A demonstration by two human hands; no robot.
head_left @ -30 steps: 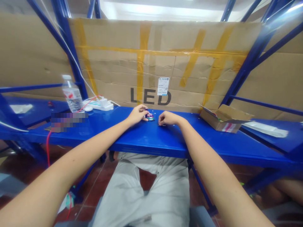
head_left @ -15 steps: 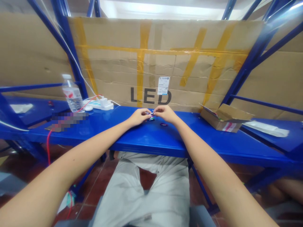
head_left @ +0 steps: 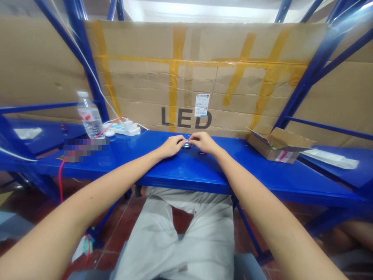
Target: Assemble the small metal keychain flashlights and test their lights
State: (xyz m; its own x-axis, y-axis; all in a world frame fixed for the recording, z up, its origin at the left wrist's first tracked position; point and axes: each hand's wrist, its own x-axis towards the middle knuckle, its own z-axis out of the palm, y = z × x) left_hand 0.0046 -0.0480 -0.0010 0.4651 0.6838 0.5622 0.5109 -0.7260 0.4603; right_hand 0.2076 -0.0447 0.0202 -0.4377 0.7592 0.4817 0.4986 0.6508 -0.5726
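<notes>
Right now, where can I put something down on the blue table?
Bare tabletop shows between the left arm and right arm, by the front edge, and between the right arm and open box. Crowded: around the left hand, right hand and shiny pieces, and by the bottle and power strip.

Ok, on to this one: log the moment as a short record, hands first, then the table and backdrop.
left hand: fingertips at small shiny pieces; grip unclear
right hand: fingertips beside the same pieces; too small to tell if holding one
loose item: purple shiny piece, near the right hand
surface: blue table
left side: clear bottle, white power strip
right side: open cardboard box
backdrop: cardboard panel printed "LED"
</notes>
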